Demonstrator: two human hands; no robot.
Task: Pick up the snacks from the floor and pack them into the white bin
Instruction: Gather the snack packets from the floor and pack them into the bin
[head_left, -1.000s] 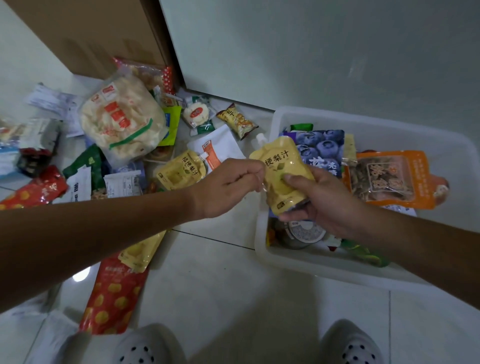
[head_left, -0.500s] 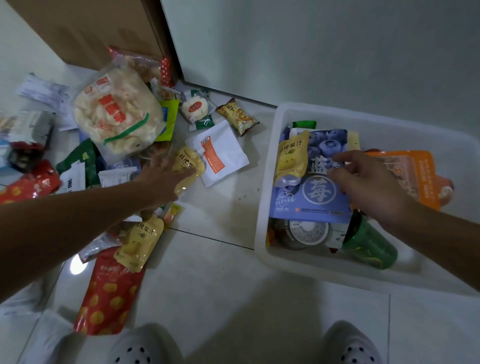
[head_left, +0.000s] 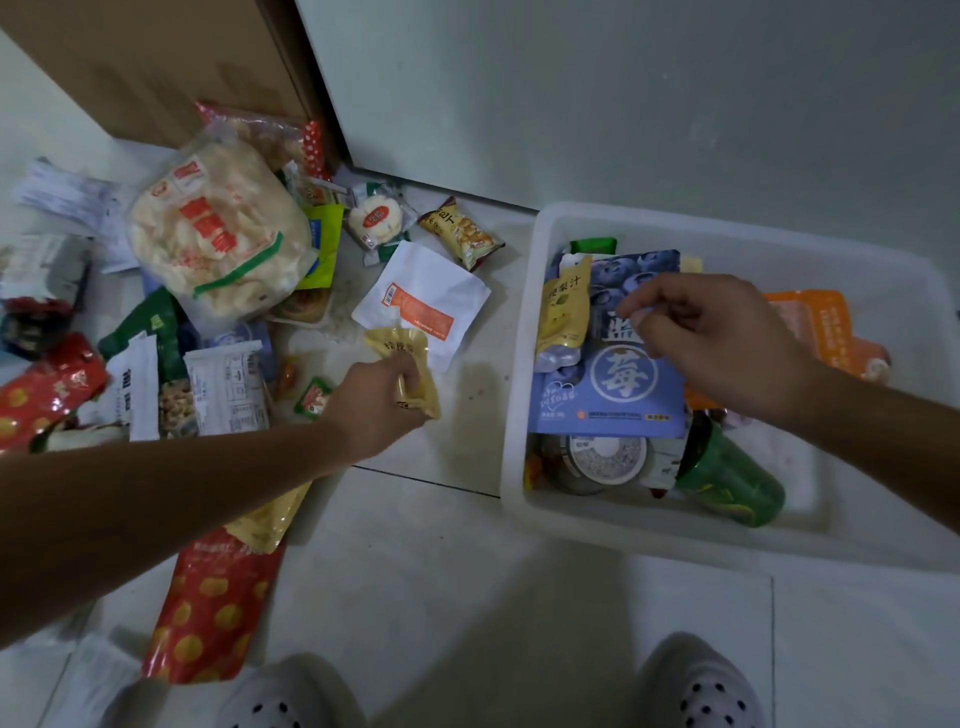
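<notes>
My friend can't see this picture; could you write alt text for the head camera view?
A person's left hand grips a yellow pouch above a snack-littered floor, while the right hand hovers over a white bin holding several packets.

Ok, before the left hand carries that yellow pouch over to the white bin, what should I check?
1. Left hand grips the crumpled yellow foil pouch: ok.
2. Pouch lifted off the tile floor: cannot tell.
3. Floor strip between pouch and white plastic bin free of packets: ok.
4. Right hand holds nothing, hovering over the blue blueberry bag: ok.
5. Room left in the bin: ok, bare bottom at its near right corner.
</notes>
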